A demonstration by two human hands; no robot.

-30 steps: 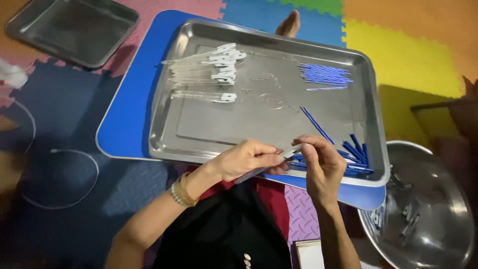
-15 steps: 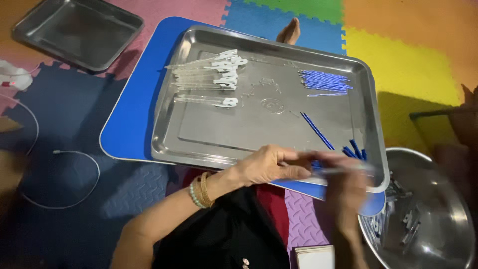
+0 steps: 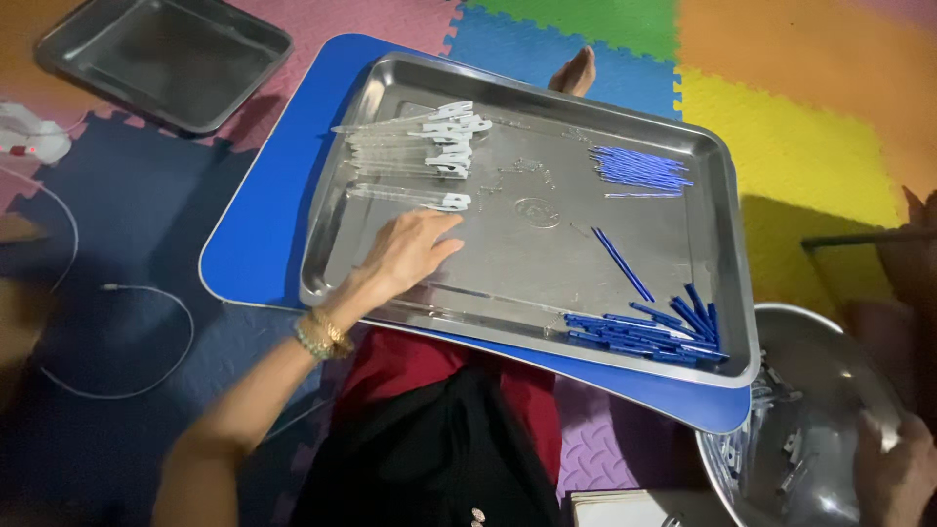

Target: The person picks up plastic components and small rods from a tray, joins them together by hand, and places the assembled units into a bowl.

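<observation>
Her left hand (image 3: 410, 252) lies spread, palm down, on the steel tray (image 3: 527, 234) just below the clear tubes (image 3: 415, 156) at ten o'clock, while her right hand (image 3: 893, 473), fingers curled, reaches into the metal bowl (image 3: 830, 371) at four o'clock.

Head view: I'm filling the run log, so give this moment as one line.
left hand: open, on steel tray beside clear tubes | right hand: in steel bowl, grip unclear

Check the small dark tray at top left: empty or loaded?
Empty. The dark tray shows only bare metal inside; nothing lies in it.
</observation>
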